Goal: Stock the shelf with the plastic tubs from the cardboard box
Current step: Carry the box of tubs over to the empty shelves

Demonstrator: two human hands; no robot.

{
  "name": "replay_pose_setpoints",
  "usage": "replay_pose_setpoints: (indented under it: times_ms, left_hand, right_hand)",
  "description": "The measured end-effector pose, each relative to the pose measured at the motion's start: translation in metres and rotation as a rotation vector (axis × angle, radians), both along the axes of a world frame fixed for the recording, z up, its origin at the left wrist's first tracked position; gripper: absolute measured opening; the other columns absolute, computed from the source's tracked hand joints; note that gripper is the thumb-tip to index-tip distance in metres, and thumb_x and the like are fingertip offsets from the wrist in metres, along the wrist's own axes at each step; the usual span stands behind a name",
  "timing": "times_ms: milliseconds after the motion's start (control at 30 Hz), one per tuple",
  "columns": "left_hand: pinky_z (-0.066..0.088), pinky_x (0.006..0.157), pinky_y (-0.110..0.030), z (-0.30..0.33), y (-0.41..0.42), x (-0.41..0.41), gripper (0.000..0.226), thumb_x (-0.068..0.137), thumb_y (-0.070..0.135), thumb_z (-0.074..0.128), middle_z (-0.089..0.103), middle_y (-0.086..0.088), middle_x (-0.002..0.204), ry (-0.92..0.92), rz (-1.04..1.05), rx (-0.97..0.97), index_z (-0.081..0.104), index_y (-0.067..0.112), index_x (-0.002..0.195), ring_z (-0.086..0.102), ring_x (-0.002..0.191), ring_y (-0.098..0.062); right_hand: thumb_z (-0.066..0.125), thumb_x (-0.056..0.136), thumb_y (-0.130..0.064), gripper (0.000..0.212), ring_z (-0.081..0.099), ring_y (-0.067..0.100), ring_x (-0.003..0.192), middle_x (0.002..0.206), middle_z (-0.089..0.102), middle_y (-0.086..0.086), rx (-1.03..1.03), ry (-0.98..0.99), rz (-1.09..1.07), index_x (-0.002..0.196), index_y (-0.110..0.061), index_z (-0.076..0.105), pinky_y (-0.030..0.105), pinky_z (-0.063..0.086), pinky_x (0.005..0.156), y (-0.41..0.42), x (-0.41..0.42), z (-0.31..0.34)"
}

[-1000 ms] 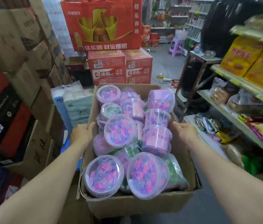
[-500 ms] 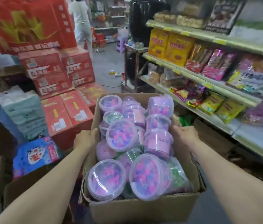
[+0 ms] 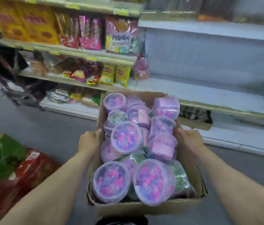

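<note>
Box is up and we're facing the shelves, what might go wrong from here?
1. The plastic tubs are heaped above the cardboard box rim; tilting could spill some.
2. Left hand and right hand grip only the side walls, so the loaded box may sag or slip.
3. The view is blurred, so judging the bare shelf edge is harder.

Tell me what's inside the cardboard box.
The cardboard box holds piled clear plastic tubs of pink and purple pieces, a few greenish. The lower layers and the box floor are covered.

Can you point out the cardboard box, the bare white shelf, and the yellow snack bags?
Cardboard box [image 3: 146, 208]: head view, near wall.
White shelf [image 3: 217, 93]: head view, bare top.
Yellow bags [image 3: 123, 75]: head view, right bag's front.
</note>
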State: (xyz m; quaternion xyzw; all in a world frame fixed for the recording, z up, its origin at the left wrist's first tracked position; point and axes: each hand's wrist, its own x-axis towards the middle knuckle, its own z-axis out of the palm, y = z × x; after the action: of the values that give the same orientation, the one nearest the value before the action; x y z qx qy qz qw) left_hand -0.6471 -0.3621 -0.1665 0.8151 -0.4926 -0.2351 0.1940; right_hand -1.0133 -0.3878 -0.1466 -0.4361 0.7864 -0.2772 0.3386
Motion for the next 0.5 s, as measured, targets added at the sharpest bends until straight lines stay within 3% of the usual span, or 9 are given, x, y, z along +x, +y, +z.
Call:
replay_pose_setpoints:
  times_ms: [67, 133, 167, 200, 267, 333, 433, 500]
  left_hand:
    - [0.047, 0.082, -0.042, -0.010, -0.039, -0.052, 0.055, 0.098, 0.044, 0.044, 0.065, -0.033, 0.103, 0.016, -0.085, 0.012, 0.071, -0.005, 0.095, 0.060, 0.103, -0.047]
    - [0.048, 0.082, -0.043, -0.020, -0.074, -0.106, 0.057, 0.098, 0.046, 0.044, 0.066, -0.033, 0.101, 0.003, -0.175, 0.027, 0.071, -0.005, 0.093, 0.061, 0.101, -0.047]
    - [0.048, 0.082, -0.043, -0.022, -0.090, -0.134, 0.057, 0.098, 0.046, 0.044, 0.066, -0.032, 0.099, 0.004, -0.231, 0.034, 0.071, -0.004, 0.092, 0.061, 0.100, -0.047]
    - [0.048, 0.081, -0.043, -0.023, -0.105, -0.162, 0.056, 0.098, 0.046, 0.043, 0.067, -0.032, 0.097, 0.009, -0.294, 0.032, 0.071, -0.003, 0.091, 0.062, 0.098, -0.046]
    - [0.048, 0.081, -0.043, -0.022, -0.132, -0.222, 0.052, 0.100, 0.042, 0.042, 0.067, -0.031, 0.096, 0.004, -0.442, 0.006, 0.071, -0.001, 0.093, 0.062, 0.096, -0.046]
    - [0.048, 0.080, -0.043, -0.018, -0.153, -0.282, 0.050, 0.100, 0.041, 0.043, 0.068, -0.029, 0.096, 0.018, -0.561, -0.019, 0.072, 0.001, 0.092, 0.063, 0.095, -0.045]
    - [0.047, 0.082, -0.042, -0.009, -0.175, -0.374, 0.052, 0.100, 0.042, 0.041, 0.068, -0.026, 0.098, 0.018, -0.737, 0.015, 0.071, 0.002, 0.089, 0.063, 0.096, -0.042]
    - [0.048, 0.083, -0.041, -0.005, -0.185, -0.439, 0.052, 0.100, 0.043, 0.040, 0.068, -0.026, 0.102, 0.020, -0.846, 0.022, 0.071, 0.002, 0.093, 0.062, 0.100, -0.043]
  right_hand:
    - [0.063, 0.073, -0.065, 0.062, 0.048, 0.015, 0.058, 0.054, 0.057, 0.001, 0.038, -0.062, -0.197, 0.057, -0.005, 0.061, 0.037, 0.049, 0.055, 0.005, -0.048, -0.008]
    - [0.062, 0.064, -0.074, 0.067, 0.044, 0.016, 0.053, 0.052, 0.060, -0.003, 0.059, -0.050, -0.353, 0.061, -0.007, 0.069, 0.037, 0.051, 0.052, 0.009, -0.094, -0.007]
    - [0.062, 0.065, -0.076, 0.069, 0.058, 0.009, 0.057, 0.054, 0.063, -0.003, 0.057, -0.056, -0.420, 0.064, -0.007, 0.072, 0.033, 0.050, 0.050, 0.010, -0.118, -0.005]
    - [0.063, 0.071, -0.072, 0.067, 0.050, -0.001, 0.067, 0.056, 0.063, -0.002, 0.069, -0.068, -0.466, 0.070, -0.006, 0.074, 0.027, 0.047, 0.049, 0.014, -0.140, 0.001]
    - [0.063, 0.086, -0.055, 0.055, 0.049, 0.003, 0.060, 0.058, 0.058, 0.000, 0.079, -0.045, -0.524, 0.082, -0.002, 0.073, 0.022, 0.042, 0.046, 0.025, -0.188, 0.002]
    - [0.064, 0.090, -0.040, 0.047, 0.046, 0.004, 0.048, 0.054, 0.052, 0.004, 0.058, -0.086, -0.617, 0.074, 0.004, 0.066, 0.017, 0.037, 0.037, 0.044, -0.236, 0.004]
    - [0.065, 0.087, -0.039, 0.047, 0.048, 0.009, 0.064, 0.059, 0.051, 0.003, 0.076, -0.037, -0.752, 0.063, 0.002, 0.062, 0.028, 0.044, 0.053, 0.074, -0.301, 0.004]
    - [0.065, 0.084, -0.045, 0.053, 0.047, 0.008, 0.072, 0.063, 0.053, 0.003, 0.064, 0.006, -0.838, 0.069, 0.005, 0.064, 0.032, 0.044, 0.061, 0.093, -0.347, 0.002]
